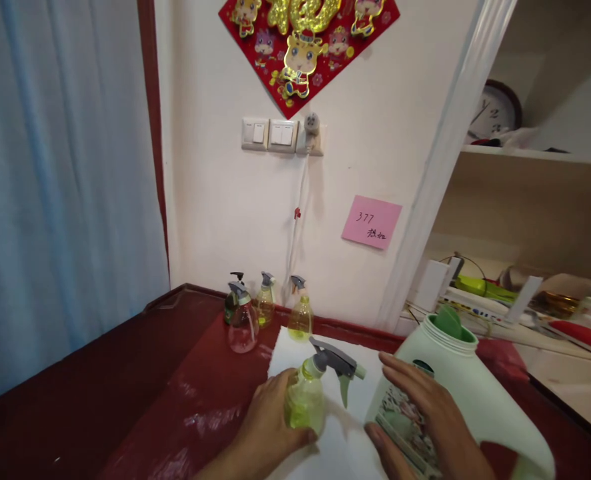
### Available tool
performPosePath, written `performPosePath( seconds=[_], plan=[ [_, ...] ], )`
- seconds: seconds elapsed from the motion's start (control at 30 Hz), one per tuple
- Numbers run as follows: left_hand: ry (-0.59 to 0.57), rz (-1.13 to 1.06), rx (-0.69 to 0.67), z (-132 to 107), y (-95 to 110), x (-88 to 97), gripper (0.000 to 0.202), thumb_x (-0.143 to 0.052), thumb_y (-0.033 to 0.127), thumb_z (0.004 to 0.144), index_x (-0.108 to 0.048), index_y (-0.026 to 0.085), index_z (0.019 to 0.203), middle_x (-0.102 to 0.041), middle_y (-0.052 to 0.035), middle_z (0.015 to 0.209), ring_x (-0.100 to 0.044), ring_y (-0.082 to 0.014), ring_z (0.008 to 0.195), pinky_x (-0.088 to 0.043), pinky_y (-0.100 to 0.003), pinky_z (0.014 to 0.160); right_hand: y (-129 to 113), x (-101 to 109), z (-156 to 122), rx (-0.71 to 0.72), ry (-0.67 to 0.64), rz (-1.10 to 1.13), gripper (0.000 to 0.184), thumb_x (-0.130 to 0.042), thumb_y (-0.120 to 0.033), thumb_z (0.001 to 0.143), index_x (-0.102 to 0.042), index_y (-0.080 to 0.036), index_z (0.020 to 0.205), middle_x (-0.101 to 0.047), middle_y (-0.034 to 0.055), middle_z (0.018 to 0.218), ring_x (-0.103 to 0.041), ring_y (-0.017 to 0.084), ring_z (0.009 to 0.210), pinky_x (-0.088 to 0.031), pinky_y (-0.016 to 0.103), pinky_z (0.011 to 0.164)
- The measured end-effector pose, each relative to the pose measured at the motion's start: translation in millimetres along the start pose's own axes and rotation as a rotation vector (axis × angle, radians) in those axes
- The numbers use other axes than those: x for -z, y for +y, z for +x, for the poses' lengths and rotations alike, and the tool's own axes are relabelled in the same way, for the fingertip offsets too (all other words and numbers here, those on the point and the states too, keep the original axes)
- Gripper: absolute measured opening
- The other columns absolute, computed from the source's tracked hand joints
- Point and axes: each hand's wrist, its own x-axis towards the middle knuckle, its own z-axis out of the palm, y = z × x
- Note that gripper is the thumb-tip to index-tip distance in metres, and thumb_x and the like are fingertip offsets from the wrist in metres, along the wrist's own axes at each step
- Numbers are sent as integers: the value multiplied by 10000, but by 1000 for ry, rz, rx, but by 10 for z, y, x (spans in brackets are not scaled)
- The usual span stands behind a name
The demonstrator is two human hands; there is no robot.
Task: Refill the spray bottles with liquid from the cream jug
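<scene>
The left hand (268, 427) is wrapping its fingers around the belly of a small spray bottle (305, 397), which is holding yellow-green liquid and standing just beside the jug (480, 393), on its curtain side. The right hand (425, 413) is clasping the jug itself, with the fingers spread across the label and the thumb set below them. Both bottle and jug are sitting over a white sheet (290, 353) that is lying on the red tabletop (185, 400).

The jug is looking bulky and is leaning, and its green cap (448, 321) is sitting askew on the mouth; whether it is fastened I cannot tell. If it is loose, a tip could send liquid onto the sheet and the glossy tabletop. The spray bottle's trigger head is pointing at the jug and nearly touching it, so a nudge from the jug could knock the bottle over.

Beyond the jug, towards the wall, four more bottles (243, 327) are crowding together near the sheet's far edge, leaving little room there. On the jug's far side from the spray bottle, the tabletop is ending close by, next to a cluttered shelf (550, 373). The open room is lying past the spray bottle, towards the curtain.
</scene>
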Motion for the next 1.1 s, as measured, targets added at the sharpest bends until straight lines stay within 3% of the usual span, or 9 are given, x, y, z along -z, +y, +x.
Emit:
performPosePath(
  seconds=[0.13,0.23,0.37,0.47,0.67,0.83,0.93,1.03,1.1],
  plan=[
    [-32,65,0,-3,24,30,923,-857,353,616,-496,184,1449,-567,-140,1474,-470,-384,1338,-323,-468,1136,-1,-203,258,79,-122,-76,545,-594,-369,955,-424,-220,1451,-604,150,1416,-573,345,1308,-528,574,1005],
    [-31,85,4,-10,56,40,910,-866,401,614,-524,186,1429,-595,-147,1442,-499,-398,1304,-340,-485,1113,-6,-366,392,41,-239,-19,539,-617,-369,925,-442,-255,1422,-644,121,1365,-593,351,1269,-490,635,1012],
    [-26,87,-3,-12,88,35,872,-881,411,602,-560,192,1383,-642,-140,1378,-537,-400,1263,-357,-501,1085,-50,-535,489,-211,-526,183,444,-580,-345,917,-526,-273,1352,-707,76,1264,-677,304,1110,-513,566,966],
    [-19,101,-1,-10,87,23,845,-883,433,605,-581,195,1358,-663,-136,1344,-557,-404,1239,-359,-516,1075,-81,-582,517,-364,-617,286,401,-512,-356,925,-574,-269,1311,-731,71,1211,-704,290,1060,-539,500,908],
    [-22,101,4,-22,87,31,870,-883,450,602,-576,199,1377,-652,-150,1365,-552,-421,1251,-358,-523,1080,-83,-458,544,-282,-473,251,350,-523,-401,932,-630,-300,1250,-755,41,1167,-733,259,1010,-577,436,871],
    [-20,114,2,-24,94,36,890,-886,462,595,-579,182,1382,-662,-155,1350,-558,-433,1245,-362,-544,1074,-103,-178,580,-147,-243,133,325,-569,-448,968,-624,-319,1261,-778,14,1115,-769,199,885,-630,289,744],
    [-27,121,2,-23,103,52,873,-873,464,606,-579,188,1380,-655,-154,1364,-559,-427,1252,-360,-539,1075,-99,40,608,-80,-180,73,333,-596,-448,963,-626,-328,1271,-788,5,1098,-781,185,809,-631,228,658],
    [-48,121,2,-28,118,77,855,-854,440,627,-561,197,1393,-653,-153,1370,-559,-416,1260,-357,-525,1077,-25,252,567,-116,-117,-17,414,-621,-532,927,-644,-329,1287,-795,15,1082,-790,227,834,-647,241,655],
    [-45,119,-7,-30,118,83,839,-839,429,643,-555,194,1396,-655,-151,1368,-561,-409,1257,-356,-523,1076,54,375,465,-230,-59,-58,485,-645,-611,878,-665,-340,1279,-798,15,1068,-791,247,830,-641,234,592]
  ],
)
